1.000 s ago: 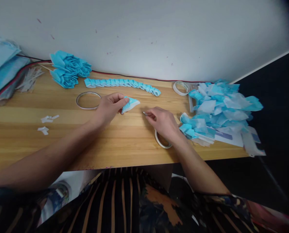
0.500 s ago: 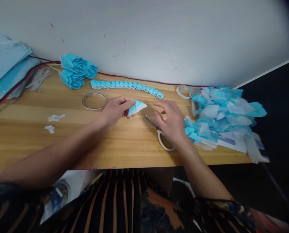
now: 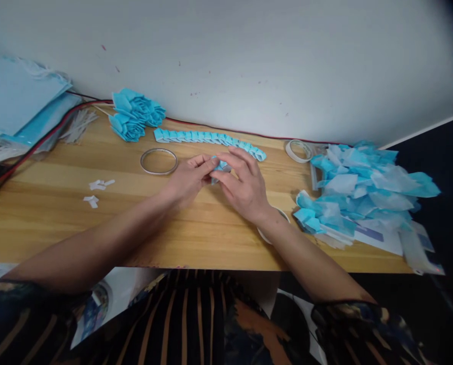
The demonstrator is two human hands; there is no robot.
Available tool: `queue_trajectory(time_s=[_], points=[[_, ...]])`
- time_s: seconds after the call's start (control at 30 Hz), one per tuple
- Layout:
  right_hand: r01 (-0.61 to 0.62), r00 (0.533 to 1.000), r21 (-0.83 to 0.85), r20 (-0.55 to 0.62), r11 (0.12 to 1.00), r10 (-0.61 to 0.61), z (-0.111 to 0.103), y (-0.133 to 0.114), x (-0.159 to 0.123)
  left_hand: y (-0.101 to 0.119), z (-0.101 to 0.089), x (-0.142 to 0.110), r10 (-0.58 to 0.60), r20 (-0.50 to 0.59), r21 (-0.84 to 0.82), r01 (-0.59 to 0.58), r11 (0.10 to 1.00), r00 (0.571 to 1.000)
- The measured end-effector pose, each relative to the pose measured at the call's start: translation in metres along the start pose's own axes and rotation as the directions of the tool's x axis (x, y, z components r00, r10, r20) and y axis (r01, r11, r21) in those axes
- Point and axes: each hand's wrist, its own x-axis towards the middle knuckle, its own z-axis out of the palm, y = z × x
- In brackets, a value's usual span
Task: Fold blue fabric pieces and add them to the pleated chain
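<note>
Above the middle of the wooden table (image 3: 196, 233), both hands meet at a small folded piece of blue-and-white fabric (image 3: 220, 166). My left hand (image 3: 192, 176) pinches it between thumb and fingers. From the other side, the fingers of my right hand (image 3: 245, 185) close on it and cover most of it. Under my right wrist lie the scissors (image 3: 264, 235); only part of a white handle shows. Behind the hands a row of folded blue pieces (image 3: 207, 137) runs along the table.
Blue fabric flowers (image 3: 135, 114) lie at the back left, near a silvery ring (image 3: 159, 161) and white scraps (image 3: 97, 185). A tape roll (image 3: 298, 151) and a heap of blue and white pieces (image 3: 367, 182) are at right. Packed blue sheets (image 3: 24, 96) lie far left.
My right hand has moved left from above the scissors and closed on the fabric piece held by my left hand. The whole view has shifted slightly.
</note>
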Motion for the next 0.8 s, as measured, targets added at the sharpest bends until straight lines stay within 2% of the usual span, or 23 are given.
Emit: queue_trajectory(time_s=[0.13, 0.4, 0.57, 0.67, 0.73, 0.8], points=[[-0.062, 0.997, 0.022, -0.05, 0.998, 0.063, 0.005, -0.001, 0.0, 0.001, 0.002, -0.001, -0.008, -0.014, -0.042, 0.007, 0.999, 1.0], [-0.164, 0.967, 0.2, -0.162, 0.966, 0.198, 0.0, -0.002, -0.005, 0.001, 0.006, -0.002, 0.028, -0.025, -0.079, -0.03, 0.996, 0.999], [-0.3, 0.917, 0.367, -0.143, 0.881, 0.372, 0.003, 0.0, -0.008, -0.001, 0.003, -0.001, 0.048, 0.007, -0.048, -0.048, 0.998, 0.999], [-0.322, 0.898, 0.478, -0.12, 0.818, 0.424, 0.006, 0.005, -0.01, -0.002, 0.001, -0.001, 0.044, 0.002, -0.037, -0.044, 0.998, 0.999], [-0.335, 0.9, 0.467, -0.1, 0.818, 0.425, 0.006, 0.006, -0.01, -0.003, 0.0, -0.001, 0.047, -0.01, -0.024, -0.047, 0.999, 0.999], [-0.323, 0.916, 0.393, -0.098, 0.861, 0.389, 0.003, 0.006, -0.01, -0.004, -0.001, 0.001, 0.052, -0.037, 0.002, -0.051, 0.999, 0.998]])
